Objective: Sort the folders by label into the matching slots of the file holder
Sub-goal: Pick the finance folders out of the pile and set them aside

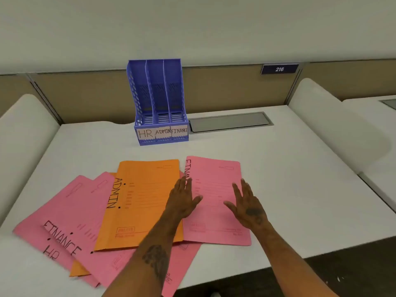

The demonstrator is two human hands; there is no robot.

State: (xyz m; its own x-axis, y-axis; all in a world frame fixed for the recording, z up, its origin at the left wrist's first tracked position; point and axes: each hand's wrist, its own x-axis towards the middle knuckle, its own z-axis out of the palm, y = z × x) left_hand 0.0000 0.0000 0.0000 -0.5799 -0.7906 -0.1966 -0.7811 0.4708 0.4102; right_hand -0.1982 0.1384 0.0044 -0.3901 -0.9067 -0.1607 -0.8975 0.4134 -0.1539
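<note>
A blue three-slot file holder [161, 133] stands upright near the far edge of the white desk [289, 168]. Its front labels read HR, ADMIN and FINANCE from left to right, and no folder stands in any slot. Just beside it on the right, a grey metal hatch cover [230, 122] sits flush in the desk.

The folders lie fanned and overlapping toward the near edge. A pink FINANCE folder [216, 224] is rightmost, with an orange ADMIN folder [145, 211] partly over its left edge. Further left are a second pink FINANCE folder [85, 211] and a pink HR folder [30, 234], the latter nearest the left edge.

The right hand [246, 202] rests flat on the rightmost pink folder, fingers straight and spread. The left hand [184, 198], likewise spread and gripping nothing, lies where that folder meets the orange one.
</note>
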